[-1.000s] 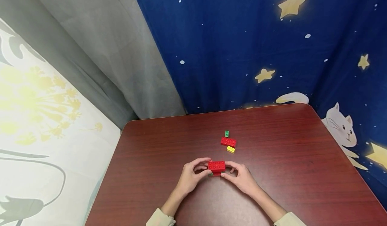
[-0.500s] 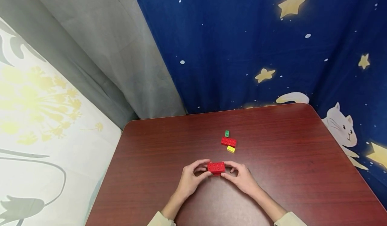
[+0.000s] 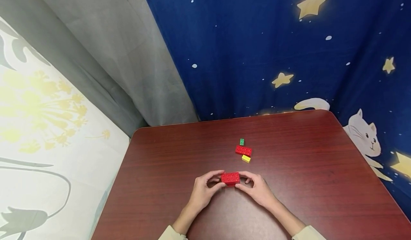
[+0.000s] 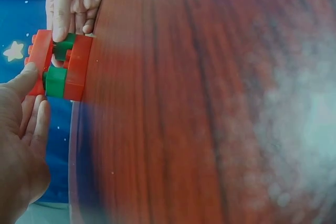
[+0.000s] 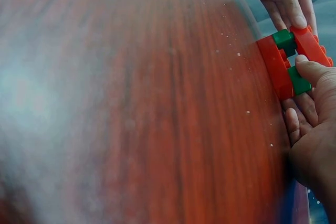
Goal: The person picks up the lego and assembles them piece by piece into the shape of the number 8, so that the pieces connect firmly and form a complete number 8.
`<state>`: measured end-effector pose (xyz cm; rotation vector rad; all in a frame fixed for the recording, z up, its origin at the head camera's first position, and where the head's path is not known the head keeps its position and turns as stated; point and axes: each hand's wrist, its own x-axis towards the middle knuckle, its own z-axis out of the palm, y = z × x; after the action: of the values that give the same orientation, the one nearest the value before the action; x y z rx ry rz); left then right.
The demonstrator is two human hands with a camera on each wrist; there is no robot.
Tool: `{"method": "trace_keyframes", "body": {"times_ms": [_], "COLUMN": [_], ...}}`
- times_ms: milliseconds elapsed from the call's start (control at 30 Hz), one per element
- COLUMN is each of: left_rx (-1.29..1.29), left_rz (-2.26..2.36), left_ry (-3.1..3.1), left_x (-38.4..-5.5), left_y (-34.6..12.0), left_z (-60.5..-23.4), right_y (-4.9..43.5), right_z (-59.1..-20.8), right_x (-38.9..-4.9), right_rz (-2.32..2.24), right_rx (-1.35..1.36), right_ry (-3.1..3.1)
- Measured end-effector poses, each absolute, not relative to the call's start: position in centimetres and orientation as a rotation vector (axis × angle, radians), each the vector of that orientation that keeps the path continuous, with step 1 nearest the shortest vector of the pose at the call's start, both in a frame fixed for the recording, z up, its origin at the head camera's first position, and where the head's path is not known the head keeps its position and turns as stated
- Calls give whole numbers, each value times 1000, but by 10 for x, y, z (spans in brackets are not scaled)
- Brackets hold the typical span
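A red eight-stud building brick (image 3: 230, 177) is pinched at its left end by my left hand (image 3: 201, 191) and at its right end by my right hand (image 3: 259, 191). Beneath it, in the left wrist view, two green bricks, the nearer one (image 4: 56, 81) and the farther one (image 4: 65, 47), stand at opposite ends of a lower red brick (image 4: 79, 69). A gap lies between the greens, with bare red studs in it. The right wrist view has the upper red brick (image 5: 310, 46) over both greens. Whether it is fully pressed onto their studs, I cannot tell.
Beyond the hands lie three loose bricks: a small green one (image 3: 242, 142), a red one (image 3: 243, 150) and a yellow one (image 3: 246, 158). The dark red wooden table (image 3: 167, 154) ends at a blue star-patterned curtain (image 3: 244, 54) and a grey curtain (image 3: 128, 65).
The upper red brick has come down slightly over the lower bricks, so the green glimpsed below it earlier is hidden in the head view. Both hands keep their hold at its ends.
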<state>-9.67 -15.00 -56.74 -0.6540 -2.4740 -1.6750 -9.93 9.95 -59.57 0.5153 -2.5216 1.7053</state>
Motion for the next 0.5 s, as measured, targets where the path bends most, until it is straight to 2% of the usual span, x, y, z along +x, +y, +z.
{"method": "trace_keyframes", "body": {"times_ms": [500], "left_rx": [-691], "left_rz": [-1584], "left_ry": [-2445], "left_x": [-97], "left_y": [-150], "left_z": [-570], "right_y": [99], "right_z": [-595], "right_x": [-99], "right_rz": [1727], "right_rx": [486], "right_ry": [-2543]}}
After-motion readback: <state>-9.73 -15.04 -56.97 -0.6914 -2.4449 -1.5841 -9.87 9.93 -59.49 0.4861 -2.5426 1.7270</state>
